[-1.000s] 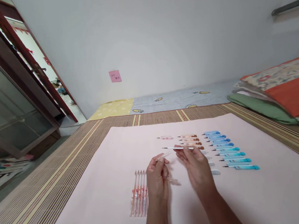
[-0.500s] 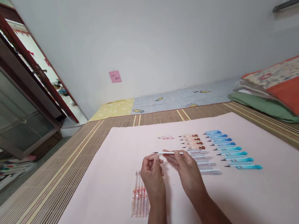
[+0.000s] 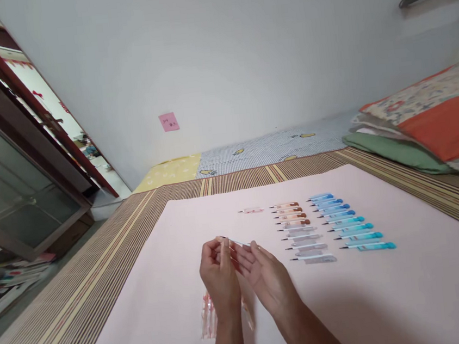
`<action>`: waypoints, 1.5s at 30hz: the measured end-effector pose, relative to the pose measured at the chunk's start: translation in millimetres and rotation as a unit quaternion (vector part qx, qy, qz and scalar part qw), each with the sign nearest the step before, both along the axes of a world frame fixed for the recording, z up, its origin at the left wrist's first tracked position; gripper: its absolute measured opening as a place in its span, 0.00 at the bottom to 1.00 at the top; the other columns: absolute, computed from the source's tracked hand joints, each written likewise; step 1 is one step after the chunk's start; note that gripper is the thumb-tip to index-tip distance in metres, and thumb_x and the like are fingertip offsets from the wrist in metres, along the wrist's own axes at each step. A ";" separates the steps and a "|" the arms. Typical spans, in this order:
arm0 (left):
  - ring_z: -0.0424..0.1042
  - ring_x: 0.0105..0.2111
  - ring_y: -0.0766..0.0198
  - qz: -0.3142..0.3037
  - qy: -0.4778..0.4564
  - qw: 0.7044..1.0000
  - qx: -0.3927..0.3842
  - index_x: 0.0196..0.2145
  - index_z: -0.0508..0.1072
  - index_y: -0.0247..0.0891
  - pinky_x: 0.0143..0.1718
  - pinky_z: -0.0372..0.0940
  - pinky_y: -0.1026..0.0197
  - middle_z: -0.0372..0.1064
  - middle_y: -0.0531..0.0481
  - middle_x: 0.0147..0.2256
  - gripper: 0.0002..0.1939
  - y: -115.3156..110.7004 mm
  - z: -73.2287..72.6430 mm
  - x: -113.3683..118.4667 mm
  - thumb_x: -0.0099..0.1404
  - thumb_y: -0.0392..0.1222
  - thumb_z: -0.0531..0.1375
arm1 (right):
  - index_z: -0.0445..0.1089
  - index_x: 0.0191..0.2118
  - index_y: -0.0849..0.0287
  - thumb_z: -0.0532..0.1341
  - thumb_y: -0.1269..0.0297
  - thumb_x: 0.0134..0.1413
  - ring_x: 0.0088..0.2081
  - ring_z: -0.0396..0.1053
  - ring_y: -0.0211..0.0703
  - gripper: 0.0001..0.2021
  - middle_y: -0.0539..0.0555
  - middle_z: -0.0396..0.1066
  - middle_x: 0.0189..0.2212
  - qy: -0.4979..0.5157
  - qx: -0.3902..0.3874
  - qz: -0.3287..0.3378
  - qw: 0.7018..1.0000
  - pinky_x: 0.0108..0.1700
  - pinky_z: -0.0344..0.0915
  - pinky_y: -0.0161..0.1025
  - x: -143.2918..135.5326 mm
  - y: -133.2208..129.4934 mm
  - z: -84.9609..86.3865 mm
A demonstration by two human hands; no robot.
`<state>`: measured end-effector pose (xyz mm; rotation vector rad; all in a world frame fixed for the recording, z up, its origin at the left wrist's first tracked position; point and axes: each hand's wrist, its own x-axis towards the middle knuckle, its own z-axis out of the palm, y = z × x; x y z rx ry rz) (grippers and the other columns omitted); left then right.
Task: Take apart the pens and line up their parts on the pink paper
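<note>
Between both hands, above the pale pink sheet (image 3: 151, 289), is a thin white refill (image 3: 239, 241) with a dark tip. My left hand (image 3: 221, 274) pinches it near the tip. The fingers of my right hand (image 3: 267, 277) close on its other end. Clear pens with red marks (image 3: 207, 316) lie partly hidden behind my left wrist. To the right, rows of refills beside pen barrels lie on the sheet: brown ones (image 3: 294, 216), grey ones (image 3: 320, 259) and blue ones (image 3: 379, 246). A single pink pen barrel (image 3: 254, 210) lies at the back.
A striped mat (image 3: 98, 251) lies under the sheet. Folded bedding with an orange and floral cover (image 3: 446, 127) and green cloth (image 3: 395, 152) sits at the right. A pink note (image 3: 169, 122) is on the wall, and a glass door (image 3: 22, 188) stands at the left.
Both hands have shifted left with the refill, and its tip now sits at my left fingers. One pen in the red-marked group now shows to the right of my left wrist. The view has tilted slightly.
</note>
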<state>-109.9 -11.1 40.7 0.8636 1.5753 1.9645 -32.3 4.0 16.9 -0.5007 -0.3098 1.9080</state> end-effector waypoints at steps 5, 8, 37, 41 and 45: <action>0.64 0.21 0.70 -0.016 -0.013 1.000 -0.001 0.32 0.73 0.39 0.23 0.60 0.66 0.72 0.53 0.26 0.17 -1.1 0.8 -1.9 0.60 0.56 0.66 | 0.73 0.32 0.59 0.77 0.53 0.42 0.51 0.77 0.57 0.19 0.65 0.81 0.43 0.004 0.001 -0.009 1.000 0.61 0.66 0.54 3.0 1.6 1.4; 0.59 0.19 0.73 -0.027 -0.036 0.999 0.006 0.31 0.71 0.38 0.21 0.57 0.68 0.73 0.53 0.26 0.17 0.2 -1.2 -3.7 0.60 0.55 0.67 | 0.73 0.33 0.60 0.77 0.53 0.43 0.52 0.76 0.59 0.19 0.65 0.81 0.43 -0.003 0.002 -0.020 1.000 0.61 0.66 0.55 3.8 1.9 0.6; 0.52 0.16 0.80 -0.213 -0.419 0.883 0.021 0.30 0.76 0.27 0.18 0.52 0.73 0.69 0.53 0.24 0.07 10.3 -20.0 -21.7 0.59 0.36 0.67 | 0.74 0.35 0.59 0.73 0.54 0.51 0.53 0.76 0.56 0.14 0.64 0.80 0.46 -0.009 0.032 -0.018 0.999 0.63 0.64 0.54 9.7 -2.1 8.9; 0.49 0.15 0.81 -0.236 -0.461 0.855 0.017 0.30 0.76 0.27 0.15 0.49 0.74 0.68 0.54 0.24 0.06 10.2 -18.9 -21.2 0.62 0.34 0.65 | 0.75 0.35 0.61 0.74 0.54 0.48 0.51 0.77 0.56 0.16 0.66 0.80 0.45 -0.014 0.040 -0.016 0.999 0.61 0.67 0.52 11.2 -1.0 12.3; 0.49 0.15 0.81 -0.226 -0.426 0.875 0.038 0.27 0.74 0.29 0.15 0.48 0.73 0.69 0.53 0.25 0.08 10.4 -19.1 -20.4 0.61 0.36 0.67 | 0.73 0.33 0.59 0.76 0.51 0.44 0.48 0.78 0.56 0.19 0.62 0.81 0.39 -0.065 0.060 -0.031 0.996 0.55 0.70 0.51 16.6 2.4 16.6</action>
